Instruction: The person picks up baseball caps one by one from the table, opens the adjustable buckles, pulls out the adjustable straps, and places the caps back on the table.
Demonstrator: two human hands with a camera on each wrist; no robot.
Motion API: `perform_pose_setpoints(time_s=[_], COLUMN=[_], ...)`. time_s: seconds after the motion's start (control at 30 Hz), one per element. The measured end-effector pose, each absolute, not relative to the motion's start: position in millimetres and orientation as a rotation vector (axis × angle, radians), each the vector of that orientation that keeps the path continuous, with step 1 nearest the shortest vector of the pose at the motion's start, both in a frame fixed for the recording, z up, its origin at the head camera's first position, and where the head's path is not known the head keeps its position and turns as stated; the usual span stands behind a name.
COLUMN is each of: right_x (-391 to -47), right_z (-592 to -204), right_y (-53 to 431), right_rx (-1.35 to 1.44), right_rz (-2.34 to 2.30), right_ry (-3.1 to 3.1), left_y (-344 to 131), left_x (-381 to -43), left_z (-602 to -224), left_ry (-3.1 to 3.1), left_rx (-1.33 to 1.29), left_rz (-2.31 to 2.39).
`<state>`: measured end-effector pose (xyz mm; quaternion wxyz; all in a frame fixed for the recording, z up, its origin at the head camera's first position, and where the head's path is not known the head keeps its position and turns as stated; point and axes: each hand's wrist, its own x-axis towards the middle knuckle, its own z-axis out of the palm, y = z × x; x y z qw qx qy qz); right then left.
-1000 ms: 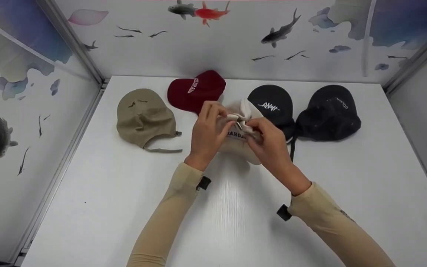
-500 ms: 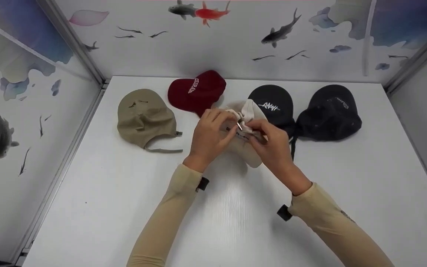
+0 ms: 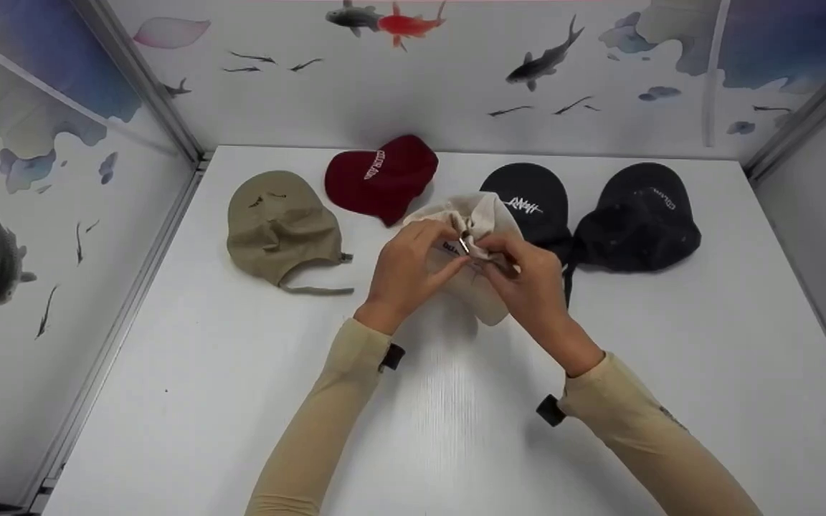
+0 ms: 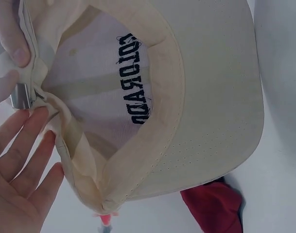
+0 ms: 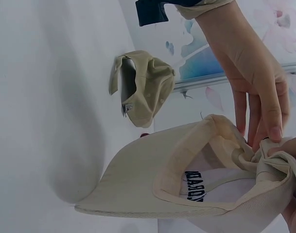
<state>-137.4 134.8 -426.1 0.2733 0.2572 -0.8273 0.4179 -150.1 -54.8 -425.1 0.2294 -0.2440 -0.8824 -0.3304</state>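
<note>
A cream baseball cap (image 3: 488, 297) is held above the white table between both hands, brim down toward the person. Dark COLORADO lettering (image 4: 133, 80) shows reversed inside its crown in the left wrist view. The left hand (image 3: 406, 272) pinches the back strap at a metal buckle (image 4: 21, 96) between thumb and fingertips, its other fingers spread against the cap's edge. With thumb and fingers, the right hand (image 3: 528, 276) grips the bunched strap cloth (image 5: 279, 167) on the buckle's other side. How far the strap runs through the buckle is hidden.
Behind the hands lie a khaki cap (image 3: 277, 222) with its strap undone, a dark red cap (image 3: 391, 175), a black cap (image 3: 528, 190) with white lettering, and another dark cap (image 3: 639, 222). White panels printed with fish enclose the table (image 3: 427, 430) at back and sides.
The left hand has lowered slightly toward the person, its fingers now nearer the buckle. The cream cap has tipped and lowered a little; the right hand has barely moved.
</note>
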Motion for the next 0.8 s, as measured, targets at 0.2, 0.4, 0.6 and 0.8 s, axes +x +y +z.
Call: perform_pose_setpoints(time_s=[0.2,0.4,0.6,0.8], right_x=[-138.2,-138.5,-138.0,-138.0], right_z=[-427.0,-428.4,-428.4,-428.3], right_y=[136.1,136.2,134.6,133.4], right_rx=[0.698,0.705,0.727,0.735], right_rz=[1.118,1.106,1.107,1.102], right_ry=[-2.229,-2.227,-2.220,-2.222], left_y=[-54.6,-54.8,-54.8,-54.8], left_x=[-149.5,-149.9,-150.4,-150.5], left_z=[-425.0,-425.6,-428.4,-428.7], left_ry=[-2.421,-2.408,-2.371,-2.367], left_rx=[-0.689,-0.714,-0.731,-0.726], left_rz=[-0.900,-0.889,-0.884,-0.875])
